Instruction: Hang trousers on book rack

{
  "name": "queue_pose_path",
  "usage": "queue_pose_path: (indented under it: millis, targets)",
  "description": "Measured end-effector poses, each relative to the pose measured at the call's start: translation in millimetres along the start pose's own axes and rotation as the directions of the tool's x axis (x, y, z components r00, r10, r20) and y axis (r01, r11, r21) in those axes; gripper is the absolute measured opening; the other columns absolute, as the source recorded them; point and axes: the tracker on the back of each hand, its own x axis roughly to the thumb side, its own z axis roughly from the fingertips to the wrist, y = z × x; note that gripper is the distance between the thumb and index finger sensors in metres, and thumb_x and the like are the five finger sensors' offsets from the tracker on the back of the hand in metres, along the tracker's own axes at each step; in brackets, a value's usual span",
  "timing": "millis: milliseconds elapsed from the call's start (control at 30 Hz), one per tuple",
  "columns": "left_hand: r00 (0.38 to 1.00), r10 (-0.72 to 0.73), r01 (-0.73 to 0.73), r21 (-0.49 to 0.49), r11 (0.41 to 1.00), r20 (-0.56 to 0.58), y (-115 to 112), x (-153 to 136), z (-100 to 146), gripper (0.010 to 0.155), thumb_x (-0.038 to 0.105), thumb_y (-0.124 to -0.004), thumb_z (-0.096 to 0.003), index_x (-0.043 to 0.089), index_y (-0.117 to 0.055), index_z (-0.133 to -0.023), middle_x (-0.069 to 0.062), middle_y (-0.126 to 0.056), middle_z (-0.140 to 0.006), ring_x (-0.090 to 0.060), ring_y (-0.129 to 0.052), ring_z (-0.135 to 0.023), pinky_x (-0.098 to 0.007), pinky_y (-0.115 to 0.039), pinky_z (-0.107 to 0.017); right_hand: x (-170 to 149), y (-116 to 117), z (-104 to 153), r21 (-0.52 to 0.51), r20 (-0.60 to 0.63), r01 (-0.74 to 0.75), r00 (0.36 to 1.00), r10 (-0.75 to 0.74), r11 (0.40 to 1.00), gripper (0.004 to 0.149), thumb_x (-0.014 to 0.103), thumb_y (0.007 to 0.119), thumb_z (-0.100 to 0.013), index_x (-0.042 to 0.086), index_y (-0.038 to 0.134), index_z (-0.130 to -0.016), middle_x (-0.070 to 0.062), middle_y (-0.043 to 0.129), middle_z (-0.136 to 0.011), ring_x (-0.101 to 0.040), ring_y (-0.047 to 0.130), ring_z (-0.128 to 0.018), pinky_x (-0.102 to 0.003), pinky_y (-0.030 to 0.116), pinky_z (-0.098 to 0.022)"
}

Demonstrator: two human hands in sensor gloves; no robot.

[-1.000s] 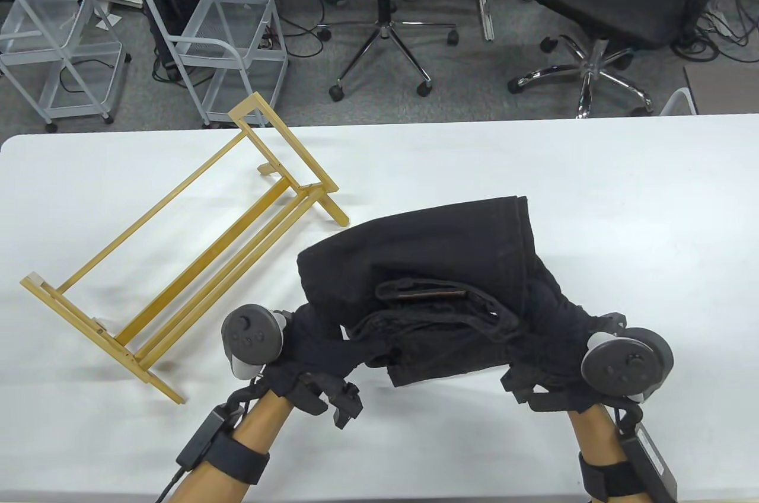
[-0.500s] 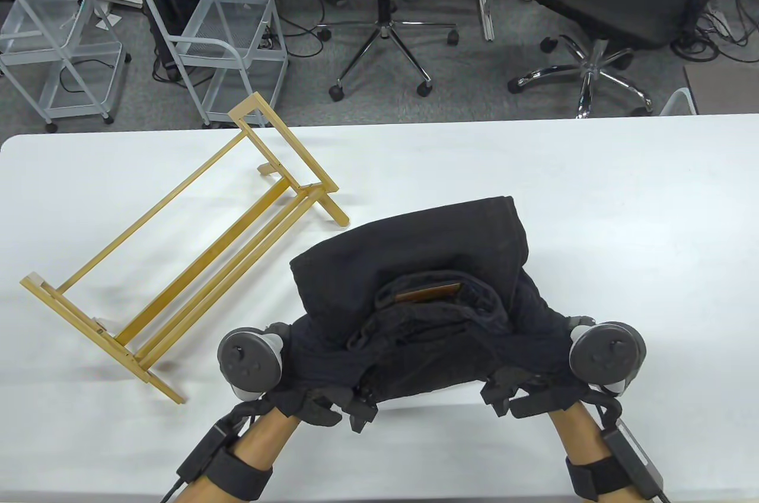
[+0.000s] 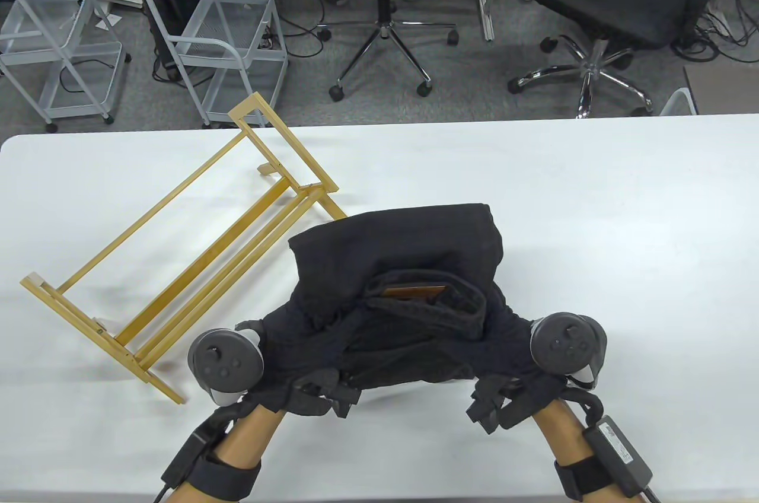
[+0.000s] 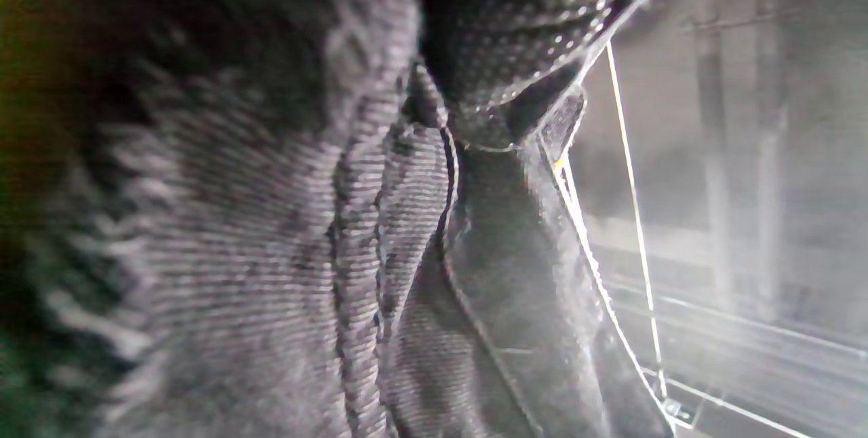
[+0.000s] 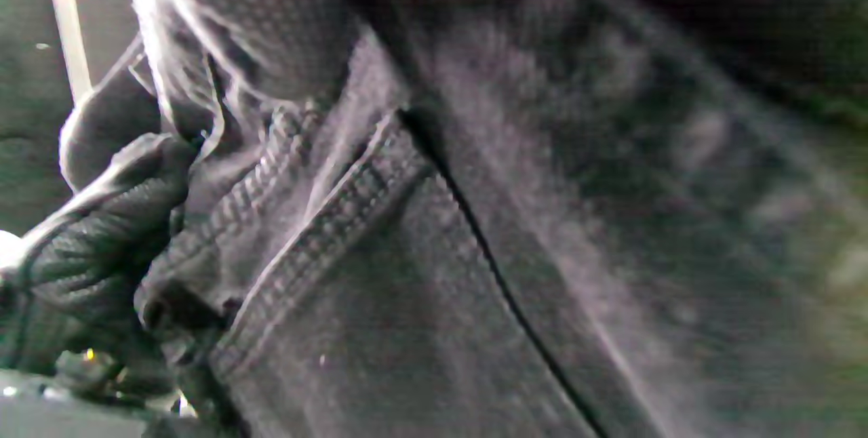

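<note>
- White table point(image 3: 593, 200), office chairs beyond.
- Wooden book rack point(image 3: 178, 266) stands at table's left.
- Left hand point(image 3: 278, 378) and right hand point(image 3: 522, 390) each grip the black trousers point(image 3: 403, 266), lifted just right of the rack.

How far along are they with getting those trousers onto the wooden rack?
Early to midway. Done: the black trousers are gathered up, the left hand and right hand gripping them at either side. In hand: carrying the bundle; its edge just overlaps the rack's near foot. Left: the rack has bare rails, so draping the trousers over one remains.
</note>
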Motion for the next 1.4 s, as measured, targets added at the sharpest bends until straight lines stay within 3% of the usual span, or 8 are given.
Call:
queue_pose_path:
  millis: [67, 267, 433, 567, 833, 1033, 1400]
  targets:
    - [0.999, -0.037, 0.037, -0.007, 0.999, -0.007, 3.5, 3.1, -1.7, 0.072, 0.030, -0.097, -0.0380, 0.038, -0.053, -0.095, 0.005, -0.090, -0.091, -0.032, -0.117, -0.055, -0.047, -0.103, -0.036, -4.8, 2.7, -0.7, 0.060, -0.042, 0.002, 0.999, 0.001, 0.998, 0.098, 0.050, 0.085, -0.036, -0.004, 0.030, -0.096, -0.034, 0.024, -0.105, -0.054, 0.062, -0.091, -0.068, 0.061, -0.059]
    - [0.989, -0.147, 0.147, 0.024, 0.989, -0.013, 16.5, 8.2, -11.6, 0.072, 0.029, -0.098, -0.0374, 0.039, -0.055, -0.094, 0.006, -0.091, -0.090, -0.032, -0.117, -0.056, -0.046, -0.103, -0.036, -14.2, 0.5, -2.3, 0.060, -0.094, -0.069, 0.993, 0.075, 0.996, 0.109, 0.060, 0.079, -0.037, -0.005, 0.016, -0.097, -0.036, 0.010, -0.104, -0.063, 0.032, -0.093, -0.079, 0.037, -0.056]
    - [0.981, -0.192, 0.195, 0.102, 0.975, -0.041, 41.6, 14.2, -28.6, 0.072, 0.029, -0.099, -0.0371, 0.039, -0.056, -0.094, 0.007, -0.091, -0.090, -0.032, -0.117, -0.058, -0.046, -0.103, -0.036, -19.7, 1.3, -3.6, 0.111, -0.114, -0.119, 0.985, 0.132, 0.987, 0.110, 0.061, 0.078, -0.037, -0.004, 0.013, -0.097, -0.036, 0.008, -0.103, -0.063, 0.030, -0.094, -0.079, 0.035, -0.056]
    - [0.980, -0.170, 0.187, 0.206, 0.961, -0.099, 76.1, 12.1, -46.0, 0.071, 0.028, -0.098, -0.0375, 0.039, -0.056, -0.094, 0.006, -0.091, -0.091, -0.032, -0.117, -0.059, -0.047, -0.103, -0.037, -21.5, 1.2, -4.6, 0.126, -0.121, -0.137, 0.981, 0.153, 0.982, 0.110, 0.061, 0.078, -0.037, -0.004, 0.013, -0.097, -0.036, 0.007, -0.103, -0.063, 0.030, -0.094, -0.079, 0.034, -0.056]
    - [0.960, -0.207, 0.259, 0.320, 0.911, -0.187, 134.1, 1.3, -68.2, 0.071, 0.028, -0.098, -0.0379, 0.040, -0.057, -0.094, 0.006, -0.091, -0.091, -0.033, -0.116, -0.060, -0.047, -0.103, -0.038, -22.6, 2.8, -6.6, 0.152, -0.130, -0.137, 0.979, 0.157, 0.979, 0.110, 0.062, 0.077, -0.037, -0.004, 0.012, -0.097, -0.036, 0.005, -0.102, -0.064, 0.030, -0.093, -0.079, 0.035, -0.057]
    - [0.938, -0.186, 0.290, 0.369, 0.883, -0.293, 161.9, -26.2, -76.1, 0.070, 0.028, -0.098, -0.0381, 0.040, -0.057, -0.094, 0.006, -0.091, -0.091, -0.033, -0.116, -0.059, -0.047, -0.103, -0.037, -23.8, 3.7, -7.5, 0.172, -0.136, -0.146, 0.976, 0.170, 0.974, 0.110, 0.061, 0.077, -0.037, -0.003, 0.012, -0.097, -0.036, 0.004, -0.102, -0.064, 0.030, -0.093, -0.079, 0.035, -0.057]
    - [0.866, -0.094, 0.333, 0.425, 0.842, -0.491, 190.9, -88.5, -78.5, 0.068, 0.027, -0.097, -0.0394, 0.040, -0.058, -0.094, 0.005, -0.090, -0.092, -0.034, -0.116, -0.059, -0.048, -0.102, -0.037, -31.4, 0.7, -5.5, 0.207, -0.174, -0.167, 0.963, 0.205, 0.964, 0.109, 0.061, 0.077, -0.038, -0.003, 0.011, -0.097, -0.036, 0.003, -0.101, -0.063, 0.031, -0.093, -0.079, 0.037, -0.057]
